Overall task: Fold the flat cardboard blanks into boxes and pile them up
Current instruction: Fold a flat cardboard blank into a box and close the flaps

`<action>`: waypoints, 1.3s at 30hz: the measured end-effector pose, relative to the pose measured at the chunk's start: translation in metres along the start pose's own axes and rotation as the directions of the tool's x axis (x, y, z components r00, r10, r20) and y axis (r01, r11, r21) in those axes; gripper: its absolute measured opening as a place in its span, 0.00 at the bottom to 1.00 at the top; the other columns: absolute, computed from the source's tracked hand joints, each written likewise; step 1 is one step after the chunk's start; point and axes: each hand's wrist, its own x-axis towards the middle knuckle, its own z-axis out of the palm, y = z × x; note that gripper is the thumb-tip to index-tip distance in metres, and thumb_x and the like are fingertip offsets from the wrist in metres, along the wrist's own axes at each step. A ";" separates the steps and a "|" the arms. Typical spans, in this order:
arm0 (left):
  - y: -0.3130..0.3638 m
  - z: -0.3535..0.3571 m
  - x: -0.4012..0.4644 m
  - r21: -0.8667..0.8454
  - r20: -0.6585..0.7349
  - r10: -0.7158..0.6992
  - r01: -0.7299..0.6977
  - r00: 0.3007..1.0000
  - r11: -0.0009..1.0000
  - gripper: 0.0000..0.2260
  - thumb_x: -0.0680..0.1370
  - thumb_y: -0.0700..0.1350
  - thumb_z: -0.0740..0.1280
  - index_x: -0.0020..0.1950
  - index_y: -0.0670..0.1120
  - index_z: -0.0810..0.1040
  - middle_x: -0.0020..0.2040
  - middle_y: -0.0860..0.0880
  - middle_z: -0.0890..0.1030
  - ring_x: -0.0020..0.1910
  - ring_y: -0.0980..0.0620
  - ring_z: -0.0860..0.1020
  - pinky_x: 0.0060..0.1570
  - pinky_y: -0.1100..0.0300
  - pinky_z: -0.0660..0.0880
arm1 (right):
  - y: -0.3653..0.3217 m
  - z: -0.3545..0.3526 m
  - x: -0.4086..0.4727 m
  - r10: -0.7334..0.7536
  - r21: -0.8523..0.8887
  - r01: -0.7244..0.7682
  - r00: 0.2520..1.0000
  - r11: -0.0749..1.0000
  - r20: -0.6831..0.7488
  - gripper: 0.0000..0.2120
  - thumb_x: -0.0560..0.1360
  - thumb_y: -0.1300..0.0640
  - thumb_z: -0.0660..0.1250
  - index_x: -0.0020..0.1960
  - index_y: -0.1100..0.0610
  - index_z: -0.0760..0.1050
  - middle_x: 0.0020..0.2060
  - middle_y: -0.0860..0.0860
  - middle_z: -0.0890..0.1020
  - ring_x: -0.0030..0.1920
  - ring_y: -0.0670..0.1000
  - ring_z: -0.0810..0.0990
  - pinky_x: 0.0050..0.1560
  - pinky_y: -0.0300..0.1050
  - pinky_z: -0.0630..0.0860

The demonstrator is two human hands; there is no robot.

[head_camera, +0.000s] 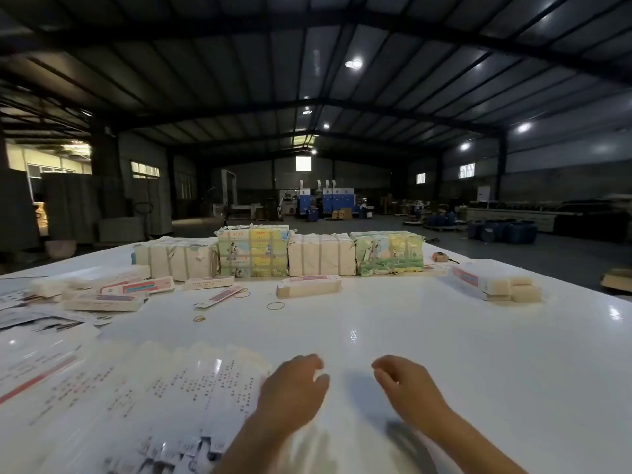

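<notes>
Both empty, fingers loosely curled: left hand just beside the fanned flat blanks lying leftward on the desk, long axes running away; right hand farther off.

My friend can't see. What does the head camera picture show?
Two empty hands, left hand and right hand, hover over a white table. Flat cardboard blanks lie fanned at the left; wrapped bundles line the far edge, in a dim warehouse.
</notes>
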 end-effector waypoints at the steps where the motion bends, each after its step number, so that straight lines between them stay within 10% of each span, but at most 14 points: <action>1: -0.004 0.005 -0.001 0.088 0.008 -0.096 0.095 0.995 0.992 0.15 0.79 0.54 0.56 0.64 0.55 0.72 0.62 0.56 0.75 0.61 0.55 0.72 0.59 0.59 0.68 | 0.004 0.007 0.001 0.066 -0.167 -0.065 0.998 0.984 0.002 0.11 0.80 0.53 0.58 0.54 0.49 0.78 0.51 0.47 0.81 0.52 0.46 0.78 0.53 0.40 0.72; 7: -0.032 0.048 -0.012 0.449 -0.023 -0.081 0.083 0.996 0.890 0.14 0.80 0.52 0.50 0.61 0.52 0.70 0.60 0.52 0.73 0.60 0.50 0.68 0.58 0.54 0.64 | 0.033 0.033 -0.006 0.059 -0.570 -0.023 0.997 0.821 0.044 0.15 0.81 0.49 0.50 0.56 0.48 0.75 0.56 0.44 0.75 0.57 0.49 0.71 0.50 0.42 0.67; 25: -0.030 0.050 -0.015 0.588 -0.087 0.045 0.015 0.995 0.809 0.10 0.80 0.48 0.55 0.56 0.48 0.73 0.55 0.48 0.75 0.54 0.48 0.73 0.54 0.54 0.69 | 0.033 0.032 -0.007 0.026 -0.545 -0.002 0.999 0.839 0.037 0.14 0.80 0.55 0.52 0.54 0.54 0.76 0.53 0.49 0.76 0.54 0.53 0.72 0.51 0.44 0.68; 39: -0.018 0.013 -0.007 0.512 -0.107 -0.117 0.156 0.987 0.845 0.19 0.80 0.55 0.52 0.67 0.49 0.68 0.65 0.47 0.70 0.63 0.47 0.67 0.58 0.51 0.66 | 0.029 0.029 -0.011 0.023 -0.477 -0.015 1.000 0.879 0.011 0.13 0.79 0.59 0.54 0.49 0.59 0.78 0.48 0.53 0.78 0.50 0.54 0.72 0.50 0.46 0.70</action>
